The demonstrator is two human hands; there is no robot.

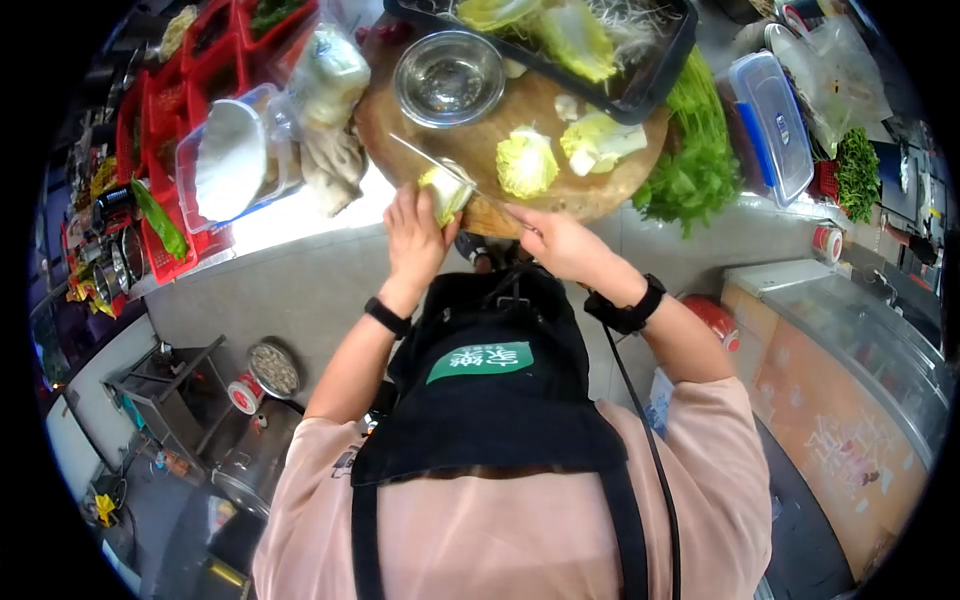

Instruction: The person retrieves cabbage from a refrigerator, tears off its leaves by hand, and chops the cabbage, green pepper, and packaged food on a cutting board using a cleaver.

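We had the left hand gripping a cabbage chunk at 8 o'clock on the round board, fingers curled round its near side. Right hand was at 5 o'clock by the board's near edge, fingers closed on the knife. Blade ran toward 10 o'clock along the chunk's far side; we couldn't tell if it had cut in.

Loose on the board: a yellow piece at 6 o'clock, nearest the right hand, and a paler piece just beside it, at 4 o'clock. Bowl sat at 10 o'clock, black tray with cabbage leaves at 1 o'clock, overlapping the board.

Off-board on our desk: greens at 3 o'clock, blue-edged tub past them, cloth at 9 o'clock.
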